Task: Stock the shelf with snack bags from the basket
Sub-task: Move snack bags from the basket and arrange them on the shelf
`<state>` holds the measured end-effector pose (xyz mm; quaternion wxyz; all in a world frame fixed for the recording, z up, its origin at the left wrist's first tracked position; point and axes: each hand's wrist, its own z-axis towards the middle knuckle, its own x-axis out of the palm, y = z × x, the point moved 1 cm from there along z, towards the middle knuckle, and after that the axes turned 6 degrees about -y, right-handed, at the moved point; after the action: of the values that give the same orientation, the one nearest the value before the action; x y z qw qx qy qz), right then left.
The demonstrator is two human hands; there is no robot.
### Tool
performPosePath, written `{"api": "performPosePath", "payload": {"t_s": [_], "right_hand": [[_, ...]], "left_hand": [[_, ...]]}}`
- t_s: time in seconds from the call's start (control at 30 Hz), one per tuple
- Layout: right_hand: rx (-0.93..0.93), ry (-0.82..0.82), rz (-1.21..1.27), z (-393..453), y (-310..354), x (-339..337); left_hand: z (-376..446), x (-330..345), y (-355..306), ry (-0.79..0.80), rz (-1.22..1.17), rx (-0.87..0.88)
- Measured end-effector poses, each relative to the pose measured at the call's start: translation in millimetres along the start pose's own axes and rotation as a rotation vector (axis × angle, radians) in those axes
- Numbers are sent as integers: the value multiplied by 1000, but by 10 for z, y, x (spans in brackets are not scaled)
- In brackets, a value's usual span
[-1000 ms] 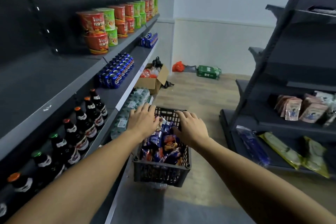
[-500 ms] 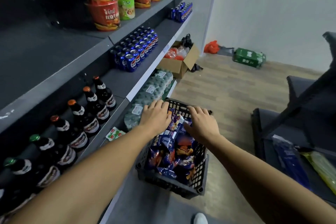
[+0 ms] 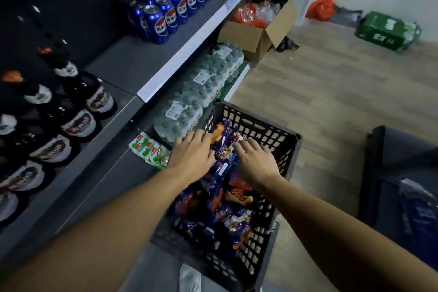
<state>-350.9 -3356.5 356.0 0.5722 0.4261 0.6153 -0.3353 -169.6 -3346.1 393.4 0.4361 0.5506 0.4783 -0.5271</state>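
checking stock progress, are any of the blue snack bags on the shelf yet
No, the blue snack bags all lie in the black basket, under both hands.

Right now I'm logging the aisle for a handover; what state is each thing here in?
Black plastic lattice basket: upright, full of snack bags.
Blue and orange snack bags: piled inside the basket.
Left hand: fingers extended, resting on the bags.
Right hand: fingers extended, resting on the bags.
Brown cardboard box: flaps open.
Blue soda cans: upright, shelved.

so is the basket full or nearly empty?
Fairly full: snack bags pile close to the rim of the black basket.
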Motion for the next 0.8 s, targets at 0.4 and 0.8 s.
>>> {"api": "performPosePath", "payload": {"t_s": [0.4, 0.8], "right_hand": [[56, -28, 2, 847, -214, 729], [162, -34, 59, 1017, -416, 749]], "left_hand": [[926, 1014, -7, -9, -143, 30], [1108, 1409, -101, 96, -639, -521]]}}
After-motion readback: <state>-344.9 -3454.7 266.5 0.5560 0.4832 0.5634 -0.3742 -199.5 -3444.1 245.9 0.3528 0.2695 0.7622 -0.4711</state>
